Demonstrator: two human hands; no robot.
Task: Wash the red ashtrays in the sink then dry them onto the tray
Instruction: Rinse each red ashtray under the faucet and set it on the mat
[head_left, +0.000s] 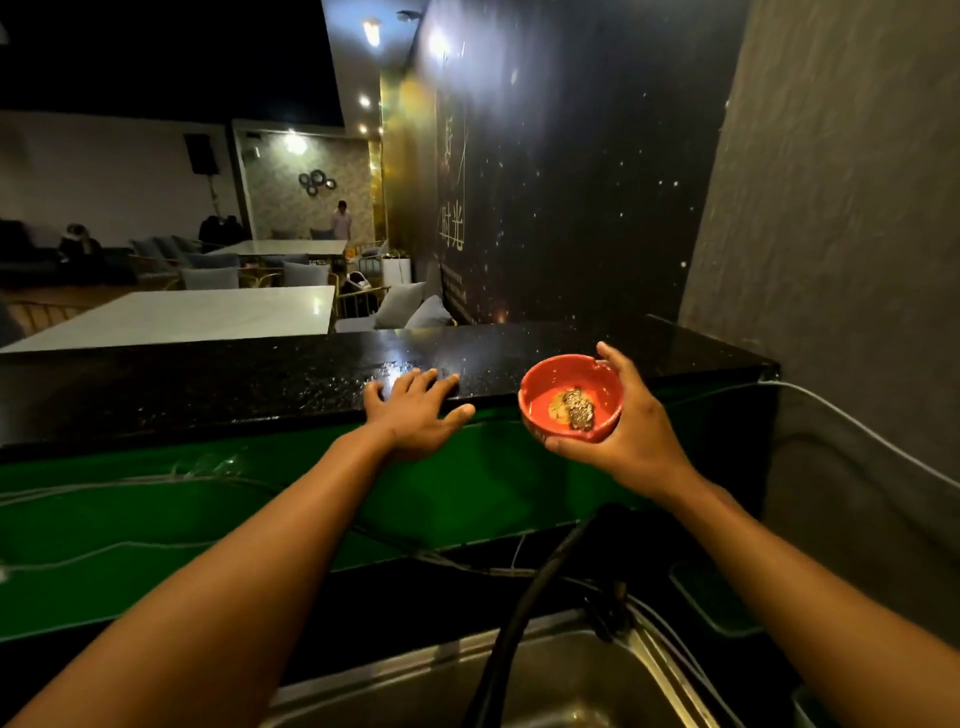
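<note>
Black speckled counter (260, 384) above a green panel (156, 519); white tables (208, 312) beyond.

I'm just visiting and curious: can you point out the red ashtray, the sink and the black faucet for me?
red ashtray (570, 397): head view, on its inner floor beside the ash.
sink (561, 680): head view, on the bare steel basin wall.
black faucet (524, 597): head view, on the curved neck.

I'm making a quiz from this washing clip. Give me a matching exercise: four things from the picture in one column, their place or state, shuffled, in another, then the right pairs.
Things:
1. red ashtray
2. left hand
3. steel sink
4. black faucet

Places or states:
A. arches over the basin
B. flat on the black counter edge
C. held in the right hand, ash inside
D. at the bottom of the view, below the arms

Pairs: 1-C, 2-B, 3-D, 4-A
</note>
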